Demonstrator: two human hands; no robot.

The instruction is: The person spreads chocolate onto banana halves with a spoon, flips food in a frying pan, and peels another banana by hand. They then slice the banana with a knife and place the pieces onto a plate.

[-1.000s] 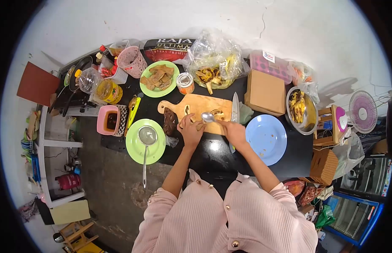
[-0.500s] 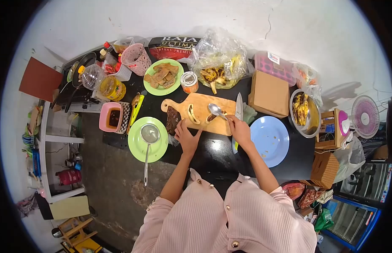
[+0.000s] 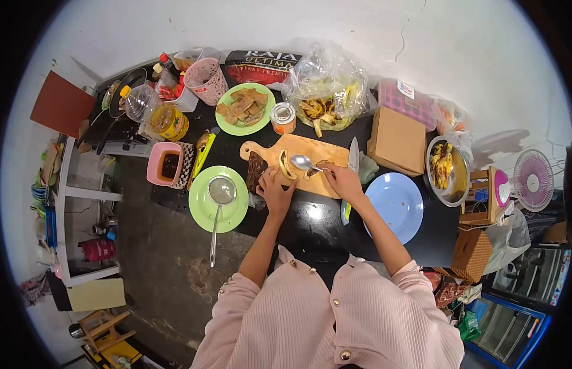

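My right hand [image 3: 346, 184] grips a metal spoon [image 3: 301, 162], its bowl pointing left over the wooden cutting board [image 3: 323, 150]. Under the spoon and fingertips lies a banana piece with dark brown filling [image 3: 313, 171], partly hidden. A second split banana piece [image 3: 285, 161], pale with a dark line inside, rests left of it. My left hand [image 3: 276, 192] is at the board's front edge, fingers apart, fingertips by the lower end of that second piece. Beside its fingers sits a dark chocolate-coloured block [image 3: 256, 171]. A knife [image 3: 353, 157] lies along the board's right end.
To the left, a green plate [image 3: 203, 212] carries a strainer [image 3: 222, 190]. A blue plate [image 3: 393, 206] sits right of my right hand. Behind the board stand a can [image 3: 283, 118], a plate of brown slices [image 3: 244, 107] and a plastic bag [image 3: 326, 77]. A cardboard box [image 3: 396, 141] is at right.
My left hand has moved slightly forward, closer to the second banana piece. The spoon stays in my right hand over the board. The whole view has shifted a little.
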